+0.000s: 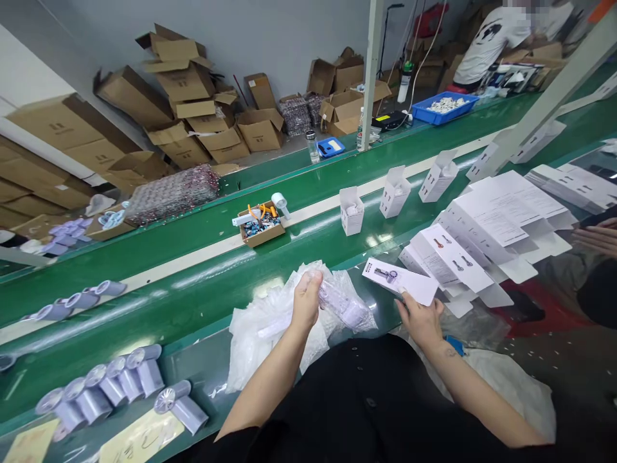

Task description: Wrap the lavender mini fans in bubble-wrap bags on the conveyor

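Note:
My left hand [307, 302] is closed on a lavender handheld fan [349, 308] wrapped in a clear bubble bag. Under and beside it lies a heap of translucent bubble bags [245, 347]. My right hand [423, 316] grips the lower edge of a flat white box [414, 284] with a fan printed on it, thumb near the front face. Just right of that box, stacks of flat printed cartons [457, 260] lie overlapping on the table edge.
Several lavender fans [91, 402] stand at lower left. Across the green belt [202, 270] are a small carton of batteries [264, 235], open white boxes [351, 218] and a blue tray [443, 116]. A person [486, 48] sits at upper right; another person's hand [600, 236] shows at right.

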The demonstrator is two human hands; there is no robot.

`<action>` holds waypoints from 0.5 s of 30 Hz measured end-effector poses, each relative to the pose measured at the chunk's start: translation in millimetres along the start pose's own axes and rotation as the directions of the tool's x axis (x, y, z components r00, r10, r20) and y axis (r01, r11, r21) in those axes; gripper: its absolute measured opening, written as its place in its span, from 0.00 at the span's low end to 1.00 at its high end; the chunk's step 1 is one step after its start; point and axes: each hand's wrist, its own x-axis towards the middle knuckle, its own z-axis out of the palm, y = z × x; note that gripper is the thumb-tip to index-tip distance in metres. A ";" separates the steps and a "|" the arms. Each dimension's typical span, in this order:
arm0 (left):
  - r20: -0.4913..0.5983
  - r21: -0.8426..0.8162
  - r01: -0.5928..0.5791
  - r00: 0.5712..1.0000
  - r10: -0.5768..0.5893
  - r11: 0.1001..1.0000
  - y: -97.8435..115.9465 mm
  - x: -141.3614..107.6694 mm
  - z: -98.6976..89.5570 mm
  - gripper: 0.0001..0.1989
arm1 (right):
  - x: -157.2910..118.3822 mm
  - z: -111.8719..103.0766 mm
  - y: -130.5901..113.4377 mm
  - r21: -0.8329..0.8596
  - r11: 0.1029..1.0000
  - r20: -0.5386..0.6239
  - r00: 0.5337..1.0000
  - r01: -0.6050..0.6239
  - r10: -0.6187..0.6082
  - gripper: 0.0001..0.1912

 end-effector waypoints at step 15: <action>0.213 0.599 -0.420 0.904 0.370 0.682 40.9 59.0 77.7 0.16 | 78.6 11.1 -32.7 0.303 0.672 0.120 0.672 0.676 -0.731 0.12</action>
